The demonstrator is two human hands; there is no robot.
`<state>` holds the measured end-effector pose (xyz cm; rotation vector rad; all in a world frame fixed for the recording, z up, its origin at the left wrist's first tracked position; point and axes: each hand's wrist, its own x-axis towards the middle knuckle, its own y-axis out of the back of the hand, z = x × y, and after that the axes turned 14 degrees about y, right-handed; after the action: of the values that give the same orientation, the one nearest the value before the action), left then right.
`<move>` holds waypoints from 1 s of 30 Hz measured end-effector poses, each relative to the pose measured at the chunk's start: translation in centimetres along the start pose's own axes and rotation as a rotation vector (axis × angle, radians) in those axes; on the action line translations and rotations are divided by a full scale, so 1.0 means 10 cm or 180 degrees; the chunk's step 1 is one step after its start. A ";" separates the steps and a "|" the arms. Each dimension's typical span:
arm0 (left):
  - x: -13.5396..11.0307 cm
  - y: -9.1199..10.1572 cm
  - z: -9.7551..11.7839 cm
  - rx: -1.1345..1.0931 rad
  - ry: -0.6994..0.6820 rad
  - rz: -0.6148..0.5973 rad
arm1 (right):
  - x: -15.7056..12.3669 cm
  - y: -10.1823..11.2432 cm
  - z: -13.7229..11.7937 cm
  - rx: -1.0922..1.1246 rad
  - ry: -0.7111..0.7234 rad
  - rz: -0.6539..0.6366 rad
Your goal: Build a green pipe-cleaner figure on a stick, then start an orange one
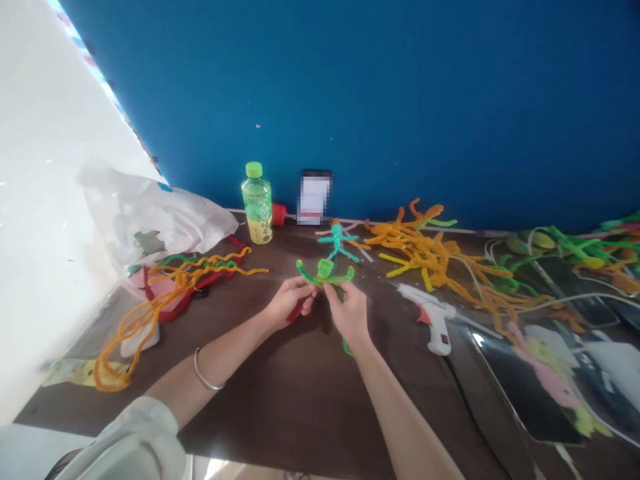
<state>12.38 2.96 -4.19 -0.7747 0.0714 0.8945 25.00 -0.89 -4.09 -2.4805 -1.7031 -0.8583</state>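
A small green pipe-cleaner figure [325, 270], its two arms spread and curled up at the ends, is pinched from both sides near the table's middle. My left hand [293, 300] is closed on its left part, with a red object [296, 311], kind unclear, showing beneath the fingers. My right hand [349, 310] is closed on the figure's lower right. A bit of green pipe cleaner [347, 347] shows beside the right wrist. Just beyond the hands lies a turquoise pipe-cleaner figure [337, 241].
A drink bottle [257, 207] and a phone [314, 197] stand at the back. Orange pipe-cleaner pieces [435, 250] pile up on the right, behind a glue gun [430, 317] with a cord. A tablet [525, 387] lies front right. Orange pipe cleaners [150, 307] and a plastic bag [165, 213] sit left.
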 end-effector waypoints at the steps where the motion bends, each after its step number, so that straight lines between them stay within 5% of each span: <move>1: 0.00 0.00 0.01 -0.0115 0.0096 -0.0071 | 0.01 0.01 -0.01 0.0109 -0.0061 -0.0045; 9: -0.02 0.08 0.06 -0.0952 0.1022 -0.0661 | 0.04 0.03 0.03 0.1737 -0.1275 -0.0306; 16: -0.02 0.07 0.04 -0.0849 0.1333 -0.0589 | 0.04 0.06 0.01 0.2357 -0.1588 -0.0586; 19: 0.02 0.04 -0.02 -0.0270 0.0754 0.0012 | 0.03 0.04 0.03 0.2240 -0.1492 -0.0286; 24: -0.01 -0.04 -0.08 0.0939 -0.1015 0.1183 | 0.00 -0.02 0.06 0.1490 -0.1223 0.0240; 27: -0.08 -0.06 -0.09 0.1730 -0.1657 0.1418 | -0.04 -0.05 0.05 0.1104 -0.0946 0.0253; 30: -0.10 -0.04 -0.09 0.2094 -0.1840 0.1453 | -0.08 -0.07 0.02 0.0817 -0.0785 0.0293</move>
<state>12.27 1.56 -4.31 0.1409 0.0273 1.3997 24.28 -1.21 -4.77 -2.5443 -1.6247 -0.3123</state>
